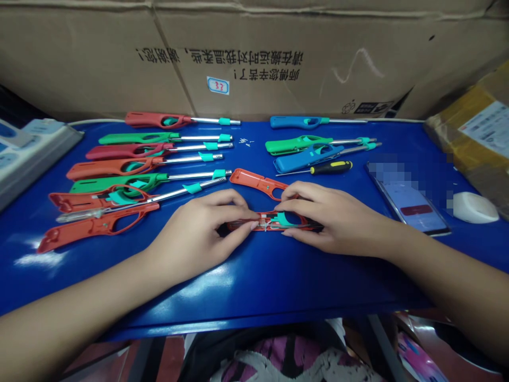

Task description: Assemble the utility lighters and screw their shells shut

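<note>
An opened red lighter body (274,221) with a teal trigger lies on the blue table (254,286), its inner parts showing. My left hand (202,233) pinches its left end with fingers closed. My right hand (330,217) presses on its right part around the trigger, fingers curled. A separate red lighter cover shell (258,182) lies just behind the two hands.
Several long-nosed lighters (131,170) in red and green lie at the left, several more in blue and green (310,148) at the right. A yellow-handled screwdriver (330,167), a phone (413,201), a white mouse-like object (473,207) and small screws (246,141) are nearby. Cardboard boxes (254,53) stand behind.
</note>
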Demonstrator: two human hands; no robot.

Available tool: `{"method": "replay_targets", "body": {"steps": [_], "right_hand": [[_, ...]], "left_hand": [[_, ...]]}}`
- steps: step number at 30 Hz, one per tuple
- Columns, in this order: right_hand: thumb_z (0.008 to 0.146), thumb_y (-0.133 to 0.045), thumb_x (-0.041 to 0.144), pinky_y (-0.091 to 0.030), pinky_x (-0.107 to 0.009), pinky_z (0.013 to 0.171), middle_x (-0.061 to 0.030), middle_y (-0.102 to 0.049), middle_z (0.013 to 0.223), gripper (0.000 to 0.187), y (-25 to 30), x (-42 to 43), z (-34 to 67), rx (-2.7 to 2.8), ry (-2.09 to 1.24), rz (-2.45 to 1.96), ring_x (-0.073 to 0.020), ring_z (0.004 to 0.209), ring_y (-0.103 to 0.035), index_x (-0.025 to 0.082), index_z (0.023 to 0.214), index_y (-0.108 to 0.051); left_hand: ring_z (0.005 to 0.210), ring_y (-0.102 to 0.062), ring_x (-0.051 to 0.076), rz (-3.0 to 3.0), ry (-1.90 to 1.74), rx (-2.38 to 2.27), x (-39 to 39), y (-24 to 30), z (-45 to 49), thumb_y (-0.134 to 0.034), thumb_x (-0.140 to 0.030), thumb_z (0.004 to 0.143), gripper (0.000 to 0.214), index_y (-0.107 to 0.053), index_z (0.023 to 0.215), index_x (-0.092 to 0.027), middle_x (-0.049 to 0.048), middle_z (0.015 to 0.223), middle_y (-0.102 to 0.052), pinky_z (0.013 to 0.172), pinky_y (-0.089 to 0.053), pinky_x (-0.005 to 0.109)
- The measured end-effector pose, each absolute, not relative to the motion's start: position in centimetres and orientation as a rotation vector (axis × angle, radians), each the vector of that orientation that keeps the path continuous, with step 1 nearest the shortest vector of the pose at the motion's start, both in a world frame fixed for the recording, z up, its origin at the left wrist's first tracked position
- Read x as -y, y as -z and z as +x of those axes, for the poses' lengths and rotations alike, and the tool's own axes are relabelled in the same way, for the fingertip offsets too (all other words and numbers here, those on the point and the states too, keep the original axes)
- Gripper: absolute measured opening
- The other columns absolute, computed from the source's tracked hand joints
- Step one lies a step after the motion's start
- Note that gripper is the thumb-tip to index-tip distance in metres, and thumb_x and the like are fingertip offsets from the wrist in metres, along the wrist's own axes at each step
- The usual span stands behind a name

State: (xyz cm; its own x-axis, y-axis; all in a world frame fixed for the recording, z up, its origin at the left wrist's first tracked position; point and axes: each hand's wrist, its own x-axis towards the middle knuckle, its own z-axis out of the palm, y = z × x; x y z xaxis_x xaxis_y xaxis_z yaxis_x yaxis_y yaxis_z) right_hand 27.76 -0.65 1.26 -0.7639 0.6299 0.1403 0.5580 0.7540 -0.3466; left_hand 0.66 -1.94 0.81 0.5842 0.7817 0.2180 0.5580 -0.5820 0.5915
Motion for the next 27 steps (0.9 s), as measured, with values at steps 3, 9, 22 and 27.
{"method": "replay_targets", "body": {"steps": [3, 9, 22, 27], "right_hand": [[0.096, -0.062, 0.035, -0.053, -0.034, 0.085, -0.0084, -0.061, 0.128, 0.029, -1.30, 0.62, 27.75, 2.702, -0.439, -0.936, -0.0227, 0.111, -0.064, 0.020, 0.121, -0.067], [0.099, -0.055, 0.028, -0.052, -0.036, 0.092, -0.0090, -0.062, 0.127, 0.026, -1.30, 0.61, 27.81, 2.688, -0.471, -0.928, -0.0225, 0.114, -0.063, 0.020, 0.120, -0.068], [0.099, -0.056, 0.030, -0.052, -0.035, 0.090, -0.0092, -0.064, 0.124, 0.026, -1.06, 0.55, 27.73, 2.667, -0.478, -0.910, -0.0222, 0.111, -0.064, 0.020, 0.120, -0.068], [0.100, -0.055, 0.031, -0.053, -0.036, 0.092, -0.0100, -0.064, 0.126, 0.027, -1.01, 0.60, 27.73, 2.678, -0.477, -0.914, -0.0227, 0.111, -0.064, 0.020, 0.120, -0.068]], "left_hand": [[0.080, -0.066, 0.012, 2.412, -0.621, -1.074, 2.00, -0.84, 0.60, -0.063, -0.027, 0.097, 0.018, -0.079, 0.105, -0.026, 0.0010, 0.100, -0.069, 0.074, -0.053, 0.026], [0.080, -0.067, 0.014, 2.510, -0.541, -1.086, 2.23, -1.28, 0.63, -0.060, -0.027, 0.099, 0.020, -0.079, 0.104, -0.025, 0.0015, 0.096, -0.070, 0.072, -0.055, 0.027], [0.091, -0.069, 0.016, 2.696, -0.618, -0.960, 2.39, -0.98, 0.67, -0.059, -0.023, 0.099, 0.023, -0.072, 0.118, -0.026, 0.0024, 0.108, -0.071, 0.075, -0.056, 0.027], [0.086, -0.068, 0.018, 3.017, -0.483, -0.839, 2.32, -1.24, 0.60, -0.056, -0.026, 0.101, 0.028, -0.069, 0.126, -0.025, 0.0042, 0.109, -0.070, 0.066, -0.055, 0.030]]}}
